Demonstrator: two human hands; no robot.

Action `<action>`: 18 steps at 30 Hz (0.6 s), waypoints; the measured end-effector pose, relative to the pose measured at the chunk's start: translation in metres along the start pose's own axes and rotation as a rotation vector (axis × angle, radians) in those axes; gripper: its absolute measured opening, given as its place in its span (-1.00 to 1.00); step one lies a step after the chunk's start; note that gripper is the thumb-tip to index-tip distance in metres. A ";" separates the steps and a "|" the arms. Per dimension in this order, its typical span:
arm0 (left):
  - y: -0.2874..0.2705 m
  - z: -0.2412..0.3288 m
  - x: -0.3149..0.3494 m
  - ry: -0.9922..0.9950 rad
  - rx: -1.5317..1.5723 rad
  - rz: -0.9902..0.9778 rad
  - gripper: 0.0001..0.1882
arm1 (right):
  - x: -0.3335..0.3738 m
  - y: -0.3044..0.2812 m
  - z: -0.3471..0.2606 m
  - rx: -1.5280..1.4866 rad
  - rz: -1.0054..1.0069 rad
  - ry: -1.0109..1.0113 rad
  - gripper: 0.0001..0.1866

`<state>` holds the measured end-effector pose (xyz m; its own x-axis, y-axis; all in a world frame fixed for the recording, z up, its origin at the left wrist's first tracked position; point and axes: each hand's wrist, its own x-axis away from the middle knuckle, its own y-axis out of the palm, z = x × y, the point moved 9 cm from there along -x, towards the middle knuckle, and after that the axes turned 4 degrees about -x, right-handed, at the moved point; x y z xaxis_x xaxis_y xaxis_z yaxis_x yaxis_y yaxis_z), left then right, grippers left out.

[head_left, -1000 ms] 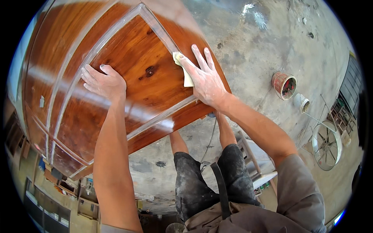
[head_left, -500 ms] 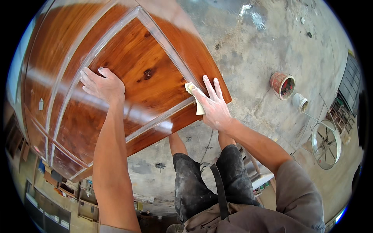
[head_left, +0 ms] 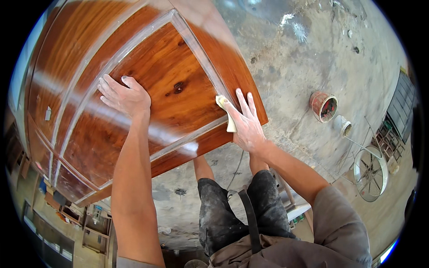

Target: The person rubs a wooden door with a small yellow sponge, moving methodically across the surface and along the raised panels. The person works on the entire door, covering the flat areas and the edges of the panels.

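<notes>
Since one second ago, the right hand (head_left: 248, 128) and its pad (head_left: 230, 124) have slid toward 5 o'clock along a pale strip (head_left: 199, 52) on the panel (head_left: 178, 107), while the left hand (head_left: 127, 96) has kept its place. Now the pad sits where that strip meets the one along the near edge, toward 4 o'clock on the panel.

Pad and strip alike run lengthwise from 11 to 5 o'clock. Along its near edge, the panel runs from 8 to 2 o'clock.

Right grip: partly spread, fingers toward 11 or 12, with hold of the pad, one digit lying across it; the other fingers reach over the wood. Left grip: loosely open and empty, fingers toward 10, thumb apart, at the panel beside another strip; how firmly it rests I cannot tell.

Thin, folded and pale yellow, the pad has a soft-looking, bent upper end. Glossy red-brown wood with dark knots makes up the panel, its strips dull grey-white. White dust coats both hands. Beyond the right hand, toward 2 or 3, a stained round bucket (head_left: 316, 104) stands on mottled grey floor (head_left: 290, 67).
</notes>
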<state>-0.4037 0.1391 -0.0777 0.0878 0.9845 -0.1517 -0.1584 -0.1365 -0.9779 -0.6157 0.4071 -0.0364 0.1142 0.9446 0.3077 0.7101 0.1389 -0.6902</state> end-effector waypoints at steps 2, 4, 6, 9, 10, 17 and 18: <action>-0.001 0.000 -0.002 -0.002 -0.001 0.000 -0.30 | 0.019 -0.001 -0.001 -0.049 -0.016 0.044 -0.17; -0.001 0.002 -0.002 -0.006 -0.012 -0.010 -0.31 | -0.007 -0.006 -0.003 -0.033 0.038 -0.011 -0.15; -0.002 0.001 0.000 0.001 -0.025 0.000 -0.31 | -0.060 -0.018 -0.014 -0.003 0.084 -0.071 -0.13; -0.002 0.003 -0.001 0.008 -0.019 0.018 -0.31 | -0.101 -0.027 -0.019 -0.018 0.148 -0.098 -0.10; -0.003 0.003 -0.001 0.011 -0.015 0.024 -0.31 | -0.093 -0.025 -0.018 -0.037 0.121 -0.077 -0.10; -0.003 0.003 0.000 -0.013 -0.019 -0.014 -0.31 | -0.083 -0.023 -0.016 -0.027 0.107 -0.069 -0.12; -0.002 0.003 -0.003 -0.017 -0.019 -0.023 -0.30 | -0.122 -0.035 -0.027 0.027 0.142 -0.119 -0.17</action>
<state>-0.4062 0.1372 -0.0749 0.0746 0.9891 -0.1272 -0.1379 -0.1161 -0.9836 -0.6355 0.2790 -0.0322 0.1281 0.9836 0.1271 0.6738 0.0077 -0.7388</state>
